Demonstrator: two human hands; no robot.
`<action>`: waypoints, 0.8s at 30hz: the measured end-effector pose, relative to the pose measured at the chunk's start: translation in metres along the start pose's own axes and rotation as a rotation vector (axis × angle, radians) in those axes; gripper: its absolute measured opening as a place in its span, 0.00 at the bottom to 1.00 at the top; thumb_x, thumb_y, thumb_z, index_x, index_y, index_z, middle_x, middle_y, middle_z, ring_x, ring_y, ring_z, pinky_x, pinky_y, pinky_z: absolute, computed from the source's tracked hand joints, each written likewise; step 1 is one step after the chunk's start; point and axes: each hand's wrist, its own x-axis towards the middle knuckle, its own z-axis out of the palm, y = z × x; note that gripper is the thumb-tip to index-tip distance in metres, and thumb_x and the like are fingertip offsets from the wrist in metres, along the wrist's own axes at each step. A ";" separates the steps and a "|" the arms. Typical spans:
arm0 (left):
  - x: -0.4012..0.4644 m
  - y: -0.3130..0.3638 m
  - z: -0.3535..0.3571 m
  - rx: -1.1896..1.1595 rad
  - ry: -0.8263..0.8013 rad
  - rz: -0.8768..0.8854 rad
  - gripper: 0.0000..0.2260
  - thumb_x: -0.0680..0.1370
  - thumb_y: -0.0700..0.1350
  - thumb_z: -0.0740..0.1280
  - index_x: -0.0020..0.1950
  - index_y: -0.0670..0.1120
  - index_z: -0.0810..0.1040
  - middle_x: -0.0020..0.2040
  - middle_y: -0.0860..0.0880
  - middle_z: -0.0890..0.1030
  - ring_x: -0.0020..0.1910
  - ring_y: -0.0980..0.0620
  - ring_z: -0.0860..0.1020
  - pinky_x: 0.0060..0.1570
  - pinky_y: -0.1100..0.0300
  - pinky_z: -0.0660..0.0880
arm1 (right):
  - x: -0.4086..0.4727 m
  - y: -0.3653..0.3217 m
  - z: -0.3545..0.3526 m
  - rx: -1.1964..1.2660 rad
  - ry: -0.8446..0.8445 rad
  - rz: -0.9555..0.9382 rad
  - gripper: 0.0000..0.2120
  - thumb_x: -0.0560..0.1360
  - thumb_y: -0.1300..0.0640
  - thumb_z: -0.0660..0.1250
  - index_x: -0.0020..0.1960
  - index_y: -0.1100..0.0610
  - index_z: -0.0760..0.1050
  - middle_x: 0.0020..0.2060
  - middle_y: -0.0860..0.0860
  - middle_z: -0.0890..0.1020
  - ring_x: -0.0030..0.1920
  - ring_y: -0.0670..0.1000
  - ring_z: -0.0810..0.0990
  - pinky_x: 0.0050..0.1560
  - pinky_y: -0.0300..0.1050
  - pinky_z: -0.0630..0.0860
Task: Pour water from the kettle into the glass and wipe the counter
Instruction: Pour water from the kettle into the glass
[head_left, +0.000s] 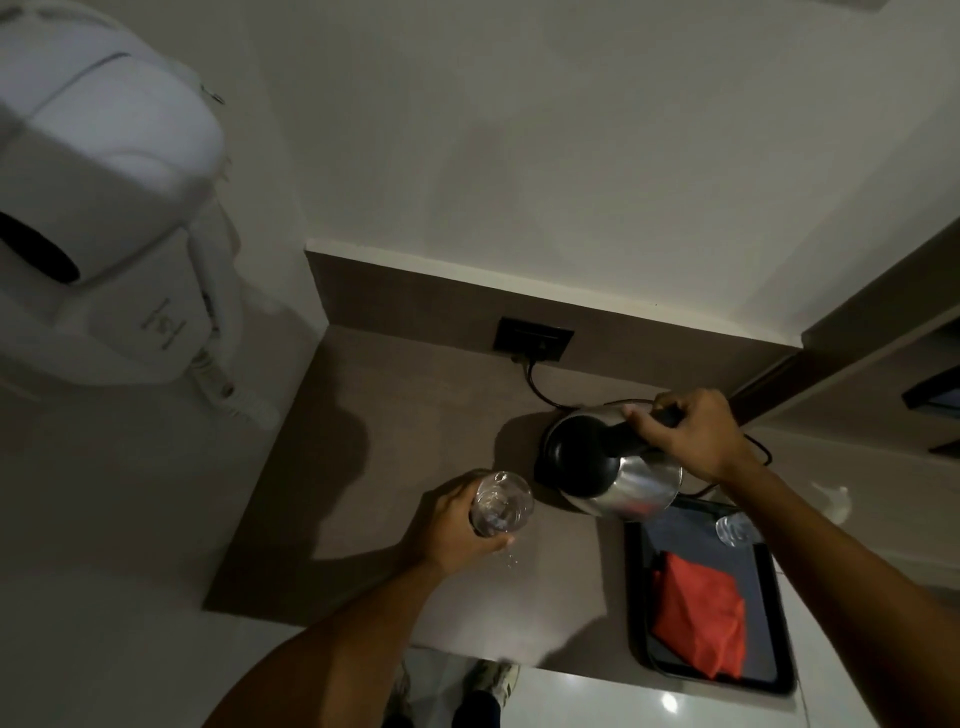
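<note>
My right hand (685, 434) grips the kettle (613, 462) handle, tipping it left so it pours into the glass (501, 504) my left hand (457, 530) clasps close beside the spout.

Scene dim overall, with a muted grey-brown cast. The wall (571, 156) is the brightest large surface, fading toward the corners. Hard-edged shadows of both forearms fall leftward and toward the near edge across the tabletop (363, 441), indicating a source above and to the right (the source itself is out of frame). A specular highlight runs along the steel side of the kettle (628, 483); a small bright spot reflects off the floor (670, 704). Wide-angle distortion is marked: the wall-mounted white dryer (104, 208) bulges at the left edge and straight edges bow. Fine detail is soft throughout; the glass (501, 504) shows slight smear.
</note>
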 end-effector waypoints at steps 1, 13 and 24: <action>0.000 -0.001 0.000 0.008 0.001 0.009 0.38 0.60 0.58 0.80 0.68 0.49 0.75 0.62 0.51 0.81 0.61 0.53 0.79 0.60 0.57 0.78 | -0.001 -0.003 0.000 -0.029 -0.008 -0.015 0.18 0.74 0.48 0.71 0.27 0.51 0.74 0.18 0.44 0.76 0.20 0.43 0.76 0.20 0.32 0.68; 0.001 -0.005 0.001 0.042 0.016 0.019 0.39 0.57 0.66 0.75 0.65 0.54 0.75 0.60 0.55 0.82 0.58 0.56 0.80 0.58 0.60 0.79 | 0.001 -0.033 0.007 -0.350 -0.037 -0.127 0.24 0.72 0.38 0.68 0.26 0.54 0.73 0.18 0.46 0.70 0.18 0.44 0.66 0.20 0.43 0.65; 0.000 0.000 -0.002 0.047 -0.003 -0.022 0.38 0.58 0.64 0.76 0.65 0.53 0.76 0.61 0.53 0.82 0.58 0.54 0.80 0.58 0.58 0.79 | 0.000 -0.053 0.016 -0.539 -0.091 -0.224 0.27 0.73 0.36 0.63 0.27 0.56 0.73 0.20 0.50 0.72 0.20 0.49 0.67 0.23 0.42 0.63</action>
